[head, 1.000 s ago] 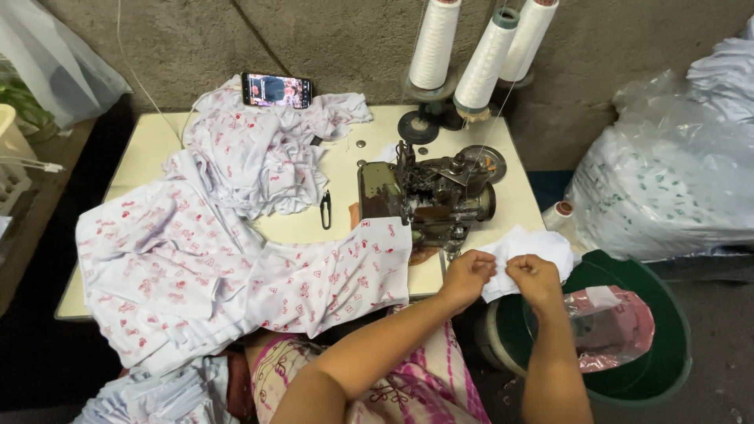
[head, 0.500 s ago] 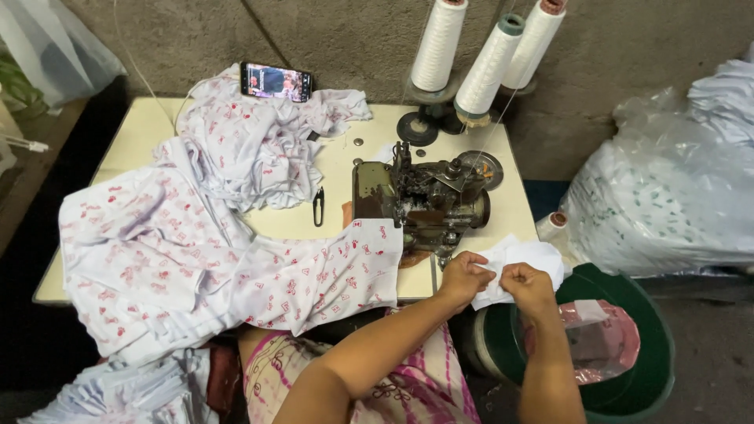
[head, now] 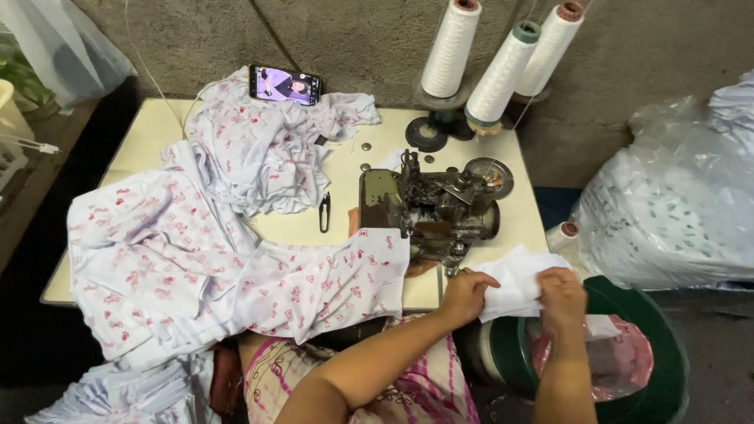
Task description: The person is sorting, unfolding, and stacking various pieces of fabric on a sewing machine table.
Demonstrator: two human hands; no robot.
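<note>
Both hands grip one piece of white cloth point(head: 518, 279). The left hand point(head: 465, 294) is closed on its left side and the right hand point(head: 561, 292) is closed on its right side, the fingers folded over the fabric. The cloth hangs just past the near right corner of the table point(head: 157, 129), not resting on it, directly in front of the dark sewing machine point(head: 430, 208).

Under the right hand stands a green bin point(head: 652, 330) with a pink bag point(head: 620, 357) inside, so the room below is taken. To the right, a big clear sack of fabric point(head: 675, 212) is near.

On the table, a heap of white printed garments point(head: 228, 235) covers the left half and falls over the near edge. A bare strip of tabletop lies between the heap and the machine, where small black snips point(head: 324, 212) lie. At the far edge are three white thread cones point(head: 495, 59) and a phone point(head: 285, 84) leaning on the wall.
</note>
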